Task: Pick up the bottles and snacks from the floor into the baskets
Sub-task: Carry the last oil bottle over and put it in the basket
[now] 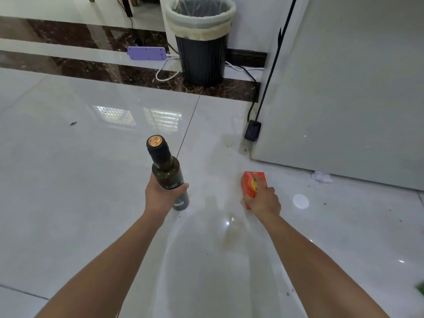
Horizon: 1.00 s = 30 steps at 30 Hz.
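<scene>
Left hand (160, 193) clamps dark glass bottle (168, 173) mid-body, held upright above the floor: heavy, slick, fragile. Right hand (262, 200) closed on red snack pack (253, 185), prob. light, w/ no baskets visible.

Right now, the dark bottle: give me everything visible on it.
The dark bottle looks like dark olive-green glass, with a black sleeve around the neck and a copper-coloured cap top. Small pale print runs across the body and a label sits near the base; neither is legible. The neck points up and away from the camera, tilted slightly left. The left hand wraps its lower body, thumb across the front. It appears held clear of the floor, and nothing else touches it.
</scene>
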Each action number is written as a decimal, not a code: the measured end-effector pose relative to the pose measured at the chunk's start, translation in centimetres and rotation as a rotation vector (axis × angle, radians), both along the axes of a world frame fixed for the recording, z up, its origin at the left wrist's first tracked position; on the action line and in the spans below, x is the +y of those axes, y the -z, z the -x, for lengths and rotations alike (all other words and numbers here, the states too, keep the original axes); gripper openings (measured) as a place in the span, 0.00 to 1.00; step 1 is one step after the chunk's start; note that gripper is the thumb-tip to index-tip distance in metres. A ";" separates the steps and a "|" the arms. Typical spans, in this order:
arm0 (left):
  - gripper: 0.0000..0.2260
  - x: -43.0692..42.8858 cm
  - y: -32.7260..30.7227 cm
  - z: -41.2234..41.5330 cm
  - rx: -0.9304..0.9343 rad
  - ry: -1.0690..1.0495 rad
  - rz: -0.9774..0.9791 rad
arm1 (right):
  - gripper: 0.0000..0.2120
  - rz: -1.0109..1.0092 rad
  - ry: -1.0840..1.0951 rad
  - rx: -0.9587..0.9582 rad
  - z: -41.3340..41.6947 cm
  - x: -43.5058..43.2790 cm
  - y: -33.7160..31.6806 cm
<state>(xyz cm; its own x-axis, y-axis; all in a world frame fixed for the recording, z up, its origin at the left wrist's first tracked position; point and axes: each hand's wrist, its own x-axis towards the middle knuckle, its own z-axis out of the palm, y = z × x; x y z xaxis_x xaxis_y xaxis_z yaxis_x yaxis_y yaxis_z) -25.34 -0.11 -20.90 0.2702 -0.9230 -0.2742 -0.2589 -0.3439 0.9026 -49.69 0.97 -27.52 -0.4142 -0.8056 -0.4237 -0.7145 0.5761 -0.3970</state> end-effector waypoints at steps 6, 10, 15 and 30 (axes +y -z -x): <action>0.24 2.9 -5.9 1.4 -0.051 0.065 -0.162 | 0.28 -0.005 0.221 -0.419 4.4 6.3 -7.1; 0.23 5.3 -13.6 2.8 -0.118 0.197 -0.236 | 0.36 -0.046 0.487 -0.537 7.4 11.0 -14.3; 0.24 7.5 -27.7 7.1 -0.212 0.326 -0.240 | 0.27 0.000 0.847 -0.713 9.9 17.5 -26.8; 0.24 20.7 -61.8 30.0 -0.243 0.828 -0.292 | 0.13 0.160 1.265 -0.580 23.2 41.6 -63.7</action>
